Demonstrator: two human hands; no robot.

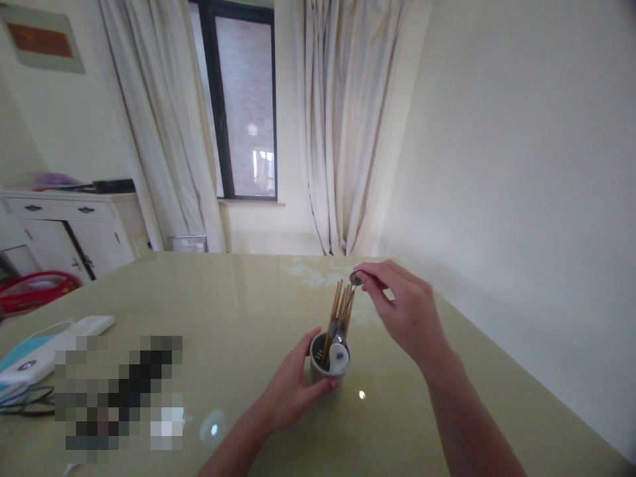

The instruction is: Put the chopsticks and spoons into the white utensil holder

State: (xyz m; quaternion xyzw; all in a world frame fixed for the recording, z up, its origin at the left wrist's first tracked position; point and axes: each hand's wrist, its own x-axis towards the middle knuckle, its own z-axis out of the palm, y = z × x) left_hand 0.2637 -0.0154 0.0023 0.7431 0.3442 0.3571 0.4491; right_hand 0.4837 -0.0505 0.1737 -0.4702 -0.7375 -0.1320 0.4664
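A grey utensil holder [322, 376] stands upright on the table, with my left hand [298, 387] wrapped around its near left side. Several wooden chopsticks [338, 301] lean up out of it, along with a white spoon [339, 358] bearing a small blue mark and a metal spoon [337, 329]. My right hand [405, 311] is above and to the right of the holder, thumb and fingers pinching the bowl of another metal spoon [356, 278]. That spoon's handle slants down among the chopsticks; its lower end is hidden.
The glossy table [238, 318] meets a white wall on the right. At the left lie a white device [34, 361], dark-framed glasses [30, 401] and a pixelated dark area. Behind are curtains [342, 132], a window and a white cabinet [94, 232]; a red object [37, 291] stands beyond the left edge.
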